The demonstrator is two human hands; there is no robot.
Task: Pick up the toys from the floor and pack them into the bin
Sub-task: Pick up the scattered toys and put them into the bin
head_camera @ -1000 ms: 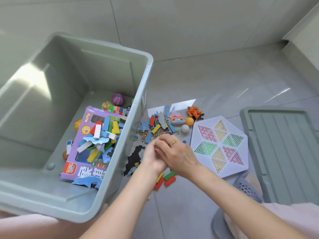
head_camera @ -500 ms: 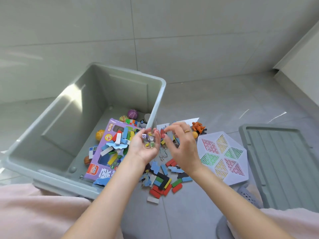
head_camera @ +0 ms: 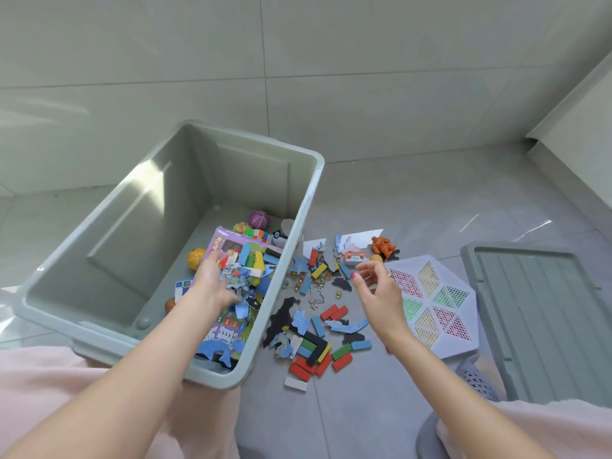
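A: Anything hard to read?
B: Left hand (head_camera: 217, 283) is inside the bin (head_camera: 109, 223), palm up over the purple box (head_camera: 228, 329), fingers loosely spread with small clear marbles (head_camera: 233, 269) at the fingertips. Can't tell if it grips them. The forearm hides part of the box.
A: Right hand (head_camera: 381, 289)?
B: Over the floor toys (head_camera: 314, 339), fingers loosely curled, holding nothing.
A: Counts?
B: One bin, one lid (head_camera: 543, 323) cut off at the right, one hex board (head_camera: 433, 299), one orange figure (head_camera: 382, 245). Blocks too jumbled to count.

Bright daylight, glossy floor (head_camera: 430, 193) glare, wide-angle edge distortion
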